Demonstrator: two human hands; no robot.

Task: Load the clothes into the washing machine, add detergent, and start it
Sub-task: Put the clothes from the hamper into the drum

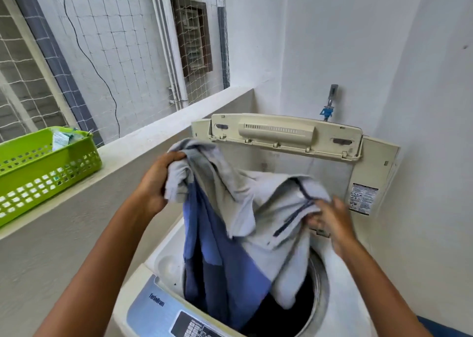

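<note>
Both hands, left [156, 180] and right [330, 221], gripping grey-blue clothes [238, 224] half inside open washing machine drum [320, 280].

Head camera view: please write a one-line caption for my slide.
Both hands, left and right, lower a grey-and-blue garment into the open top-loading washing machine.

The right hand [330, 224] is blurred. The garment [243, 221] hides most of the drum [316, 285]. The bottom edge cuts the control panel [179, 318]; the left edge cuts the green basket [38, 165].
</note>
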